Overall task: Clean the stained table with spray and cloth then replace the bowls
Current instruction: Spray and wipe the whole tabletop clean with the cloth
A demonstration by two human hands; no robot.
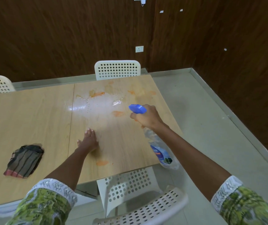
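Right hand point(147, 116) holds the spray bottle point(160, 148) over the table point(32, 114). Left hand point(89, 140) lies flat. Orange stains point(118, 113) are wet but not wiped. Cloth point(24, 161) waits nearby. No bowls show.

The wooden surface point(32, 114) carries orange stains point(118, 113) across its far right part and one near the front edge, with a wet, glossy patch of droplets among them. A clear spray bottle point(160, 148) with a blue nozzle is tilted over the right edge — nozzle toward the stains. A dark striped cloth point(24, 160) lies crumpled at the left — well apart from the stains.
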